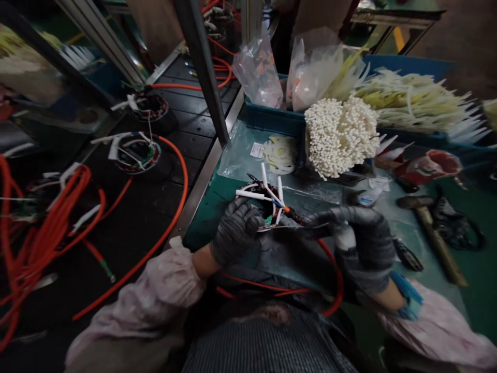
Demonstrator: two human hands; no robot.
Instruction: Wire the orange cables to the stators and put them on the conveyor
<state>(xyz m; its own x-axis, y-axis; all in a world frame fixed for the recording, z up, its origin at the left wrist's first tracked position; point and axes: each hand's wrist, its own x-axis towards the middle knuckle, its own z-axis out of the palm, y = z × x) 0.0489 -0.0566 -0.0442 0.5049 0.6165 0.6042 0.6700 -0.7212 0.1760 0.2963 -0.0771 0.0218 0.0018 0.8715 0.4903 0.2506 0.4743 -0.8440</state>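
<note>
Coil (267, 206): on the green mat (205, 210), between both hands; likely light; ring stiff, thin leads (292, 213) and white sleeves (264, 177) floppy, easily kinked
Hold: safest by the ring's rim, I judge; not by the leads
Left hand (235, 233): gloved; closed on the coil's near rim
Right hand (363, 241): gloved; pinching the leads just beside the coil
Around: orange cable (337, 280) under the wrists; white bundle (339, 134) behind; hammer (435, 238) at right
</note>
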